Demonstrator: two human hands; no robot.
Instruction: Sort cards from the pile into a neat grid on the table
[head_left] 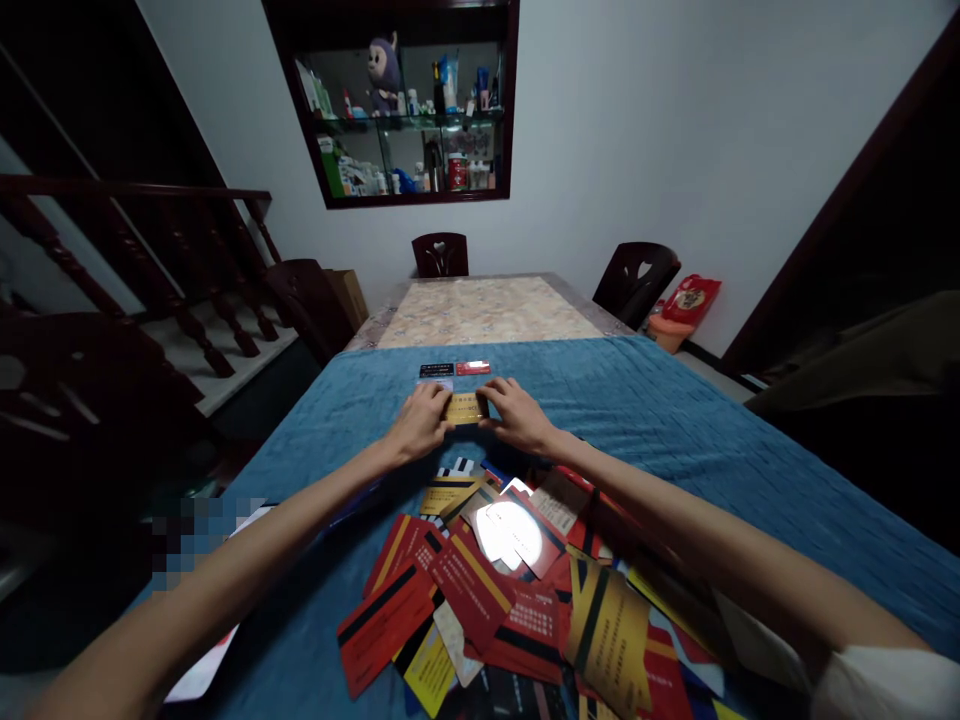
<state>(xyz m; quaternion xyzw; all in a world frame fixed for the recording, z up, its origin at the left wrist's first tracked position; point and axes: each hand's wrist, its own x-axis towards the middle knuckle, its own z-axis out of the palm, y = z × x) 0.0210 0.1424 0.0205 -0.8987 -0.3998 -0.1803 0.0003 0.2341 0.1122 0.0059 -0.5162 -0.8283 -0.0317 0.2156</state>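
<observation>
Between my two hands is a gold card (466, 408), gripped at its left end by my left hand (421, 418) and at its right end by my right hand (519, 415). Just beyond it, a black card (436, 370) and a red card (473, 368) lie side by side on the blue cloth. A pale card (435, 384) shows partly behind my left fingers. Nearer to me, below my forearms, spreads a loose heap of cards (480, 590) in red, gold, yellow and black, many with dark stripes. Glare whitens part of the heap.
A blue cloth (300, 420) covers the near part of the table; a patterned tabletop (502, 305) shows beyond. Dark chairs (440, 255) stand around it. At left, a pale flat object (202, 670) lies partly under my left forearm. A red bag (691, 298) sits at right.
</observation>
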